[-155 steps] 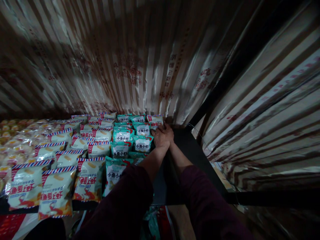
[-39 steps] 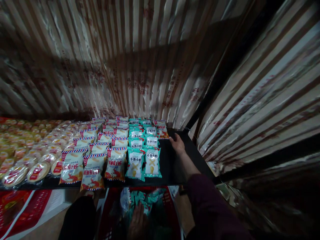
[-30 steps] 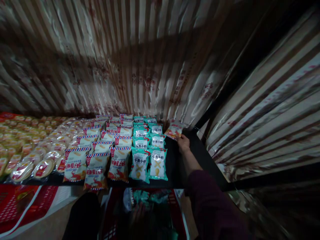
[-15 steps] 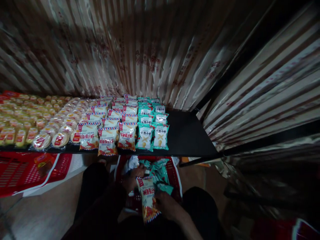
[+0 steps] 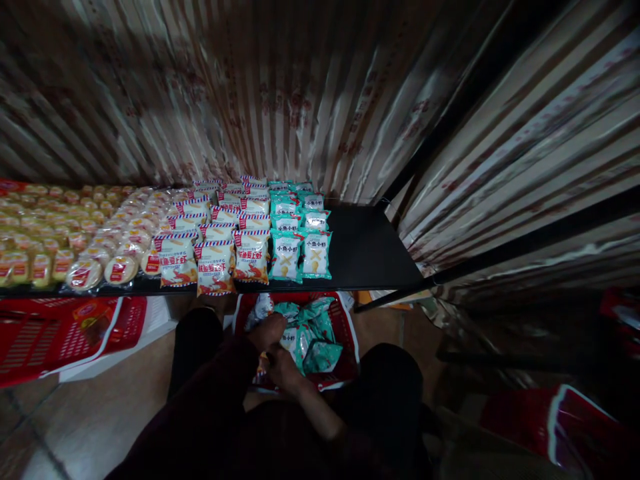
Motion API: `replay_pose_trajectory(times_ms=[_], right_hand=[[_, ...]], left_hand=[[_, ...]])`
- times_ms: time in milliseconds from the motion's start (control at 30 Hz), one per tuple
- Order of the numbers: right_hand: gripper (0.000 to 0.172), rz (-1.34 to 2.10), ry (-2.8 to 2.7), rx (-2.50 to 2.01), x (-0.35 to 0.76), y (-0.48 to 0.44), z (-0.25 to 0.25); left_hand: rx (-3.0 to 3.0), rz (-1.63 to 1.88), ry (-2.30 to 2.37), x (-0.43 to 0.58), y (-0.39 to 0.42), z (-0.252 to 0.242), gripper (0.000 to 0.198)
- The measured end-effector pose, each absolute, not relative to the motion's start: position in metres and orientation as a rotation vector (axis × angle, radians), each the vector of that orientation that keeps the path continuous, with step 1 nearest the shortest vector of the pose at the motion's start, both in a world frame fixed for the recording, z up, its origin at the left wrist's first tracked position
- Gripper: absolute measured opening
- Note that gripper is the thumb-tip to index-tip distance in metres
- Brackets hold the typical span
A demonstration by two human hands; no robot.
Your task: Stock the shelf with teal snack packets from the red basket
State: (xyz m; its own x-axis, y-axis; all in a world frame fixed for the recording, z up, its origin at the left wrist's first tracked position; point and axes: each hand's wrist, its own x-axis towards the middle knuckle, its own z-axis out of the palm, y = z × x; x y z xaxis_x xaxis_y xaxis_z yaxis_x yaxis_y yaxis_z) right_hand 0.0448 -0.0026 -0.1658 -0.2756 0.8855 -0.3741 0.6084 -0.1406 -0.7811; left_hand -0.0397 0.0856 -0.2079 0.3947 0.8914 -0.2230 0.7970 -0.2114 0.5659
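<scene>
Both hands are low in a red plastic basket (image 5: pixel 354 340) between my knees. My left hand (image 5: pixel 270 332) reaches into its left part, fingers turned down and hidden. Just below it, close to or touching it, my right hand (image 5: pixel 284 371) has curled fingers at an orange-and-white snack bag (image 5: pixel 261 365), of which only a dim strip shows. Several teal snack bags (image 5: pixel 323 357) lie crumpled in the basket to the right of my hands. A whitish bag (image 5: pixel 261 310) sits at the back left corner.
A black shelf (image 5: pixel 370 250) crosses in front, above the basket's far edge. On it stand rows of striped-edge snack bags (image 5: pixel 251 257), teal bags (image 5: pixel 316 255), and round wrapped cakes (image 5: pixel 121 269). Another red basket (image 5: pixel 40 333) is at left. A dark metal bar (image 5: pixel 500 250) slants at right.
My right hand has moved left and forward, from holding the orange-and-white bag upright near me to beside my left hand. That bag is now mostly hidden. The view has shifted slightly.
</scene>
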Motion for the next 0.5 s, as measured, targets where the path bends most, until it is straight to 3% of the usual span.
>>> replay_pose_trajectory(times_ms=[100,233,367,500], right_hand=[[0.024,1.475,-1.688,-1.599,0.096,-0.003,-0.168],[0.035,1.162,-1.381,-2.008,0.152,0.007,-0.177],[0.05,1.301,-1.24,-1.988,0.143,0.021,-0.194],[0.048,1.433,-1.116,-1.886,0.123,0.029,-0.201]], left_hand=[[1.961,0.196,1.421,-0.038,0.09,-0.198,0.018],[1.818,0.334,1.44,-0.028,0.089,-0.182,0.025],[1.695,0.399,1.486,-0.027,0.077,-0.174,0.028],[1.654,0.339,1.491,-0.037,0.061,-0.172,0.023]])
